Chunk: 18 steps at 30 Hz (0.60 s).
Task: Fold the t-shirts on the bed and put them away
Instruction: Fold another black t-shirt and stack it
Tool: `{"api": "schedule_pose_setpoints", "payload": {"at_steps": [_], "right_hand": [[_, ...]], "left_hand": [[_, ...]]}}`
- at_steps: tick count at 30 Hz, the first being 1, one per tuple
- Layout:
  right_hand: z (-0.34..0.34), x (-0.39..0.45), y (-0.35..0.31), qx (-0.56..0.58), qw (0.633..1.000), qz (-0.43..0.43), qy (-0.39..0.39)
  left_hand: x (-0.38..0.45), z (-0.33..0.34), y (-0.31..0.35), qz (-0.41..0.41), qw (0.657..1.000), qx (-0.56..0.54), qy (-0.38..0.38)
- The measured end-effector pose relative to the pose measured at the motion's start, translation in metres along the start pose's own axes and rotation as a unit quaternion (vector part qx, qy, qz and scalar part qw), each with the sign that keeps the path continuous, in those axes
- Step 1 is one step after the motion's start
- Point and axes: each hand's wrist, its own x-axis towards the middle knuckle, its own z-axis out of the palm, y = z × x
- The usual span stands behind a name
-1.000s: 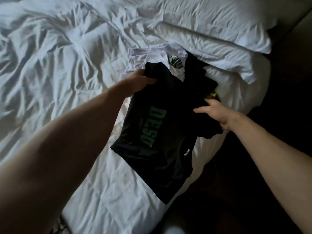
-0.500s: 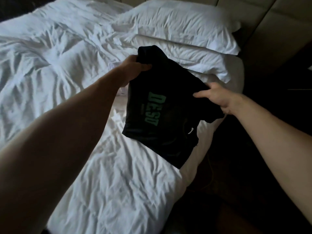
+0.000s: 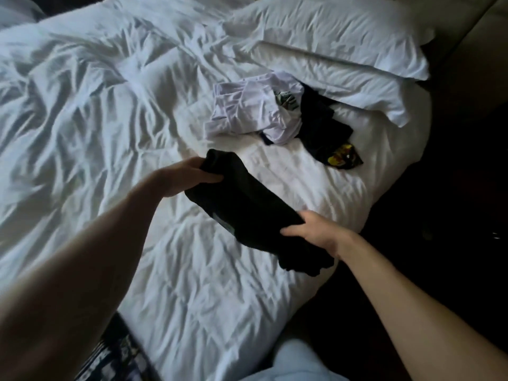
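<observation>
Black t-shirt (image 3: 247, 204) pinched at opposite ends by left hand (image 3: 184, 177) and right hand (image 3: 310, 229), stretched flat near bed's (image 3: 192, 298) right edge for folding; unfolded t-shirts (image 3: 261, 114) heaped beside pillows (image 3: 343, 50).

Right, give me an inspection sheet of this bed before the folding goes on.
Surface: rumpled white duvet over the bed.
Job's things: black cotton t-shirt lowered onto the duvet; crumpled white t-shirt and dark t-shirt with yellow print heaped near the pillows, unfolded.
Clutter: two white pillows.
Grippers: left hand and right hand each grip an end of the black t-shirt.
Cables: nothing seen.
Surroundings: dark floor beside the bed; details too dim to tell.
</observation>
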Motion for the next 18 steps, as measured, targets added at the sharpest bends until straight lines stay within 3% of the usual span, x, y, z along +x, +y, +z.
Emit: {"api": "schedule_pose_setpoints", "payload": {"at_steps": [3, 14, 18], "right_hand": [[0.034, 0.006, 0.012, 0.014, 0.999, -0.007, -0.029], [0.120, 0.010, 0.062, 0.054, 0.989, 0.068, -0.122], [0.096, 0.026, 0.068, 0.057, 0.995, 0.058, -0.063]], "left_hand": [[-0.025, -0.014, -0.023, -0.042, 0.999, 0.008, 0.001], [-0.054, -0.028, -0.084, -0.182, 0.970, 0.090, -0.133], [-0.021, -0.015, -0.086, -0.173, 0.977, 0.078, -0.094]]}}
